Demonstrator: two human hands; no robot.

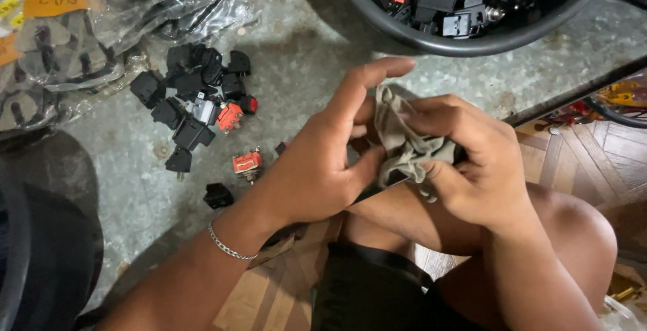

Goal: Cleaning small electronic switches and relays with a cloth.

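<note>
Seemingly mid-wipe, in the head view: the right hand (472,162) has its fingers clenched around a crumpled grey cloth (404,145), while the left hand (323,162) presses against it, thumb and lower fingers curled, forefinger stretched out above. Whatever the cloth wraps is hidden. Left of the fingers lies a pile of black and red switches (202,102); above them, a black basin (472,41) holds many more.
</note>
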